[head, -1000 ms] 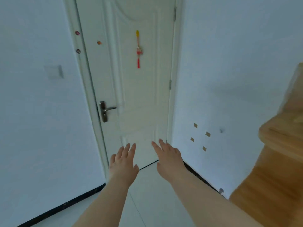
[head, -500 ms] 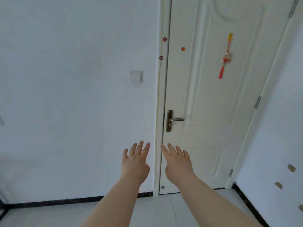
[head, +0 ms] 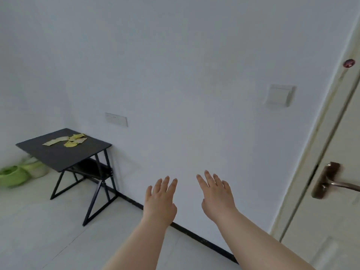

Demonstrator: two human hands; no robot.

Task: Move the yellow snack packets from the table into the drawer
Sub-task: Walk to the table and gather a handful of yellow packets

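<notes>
zero progress, it seemed: yellow snack packets [head: 67, 141] lay on the black counter [head: 58, 158], far left. left hand [head: 160, 199] and right hand [head: 216, 193] were spread, empty, well apart from it. drawer wasn't in view.

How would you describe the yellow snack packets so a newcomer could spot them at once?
In the left corner, a black table stands by the white wall. The yellow snack packets lie scattered on its top, flat and pale, unlike the bulky green things on the floor beside it.
</notes>
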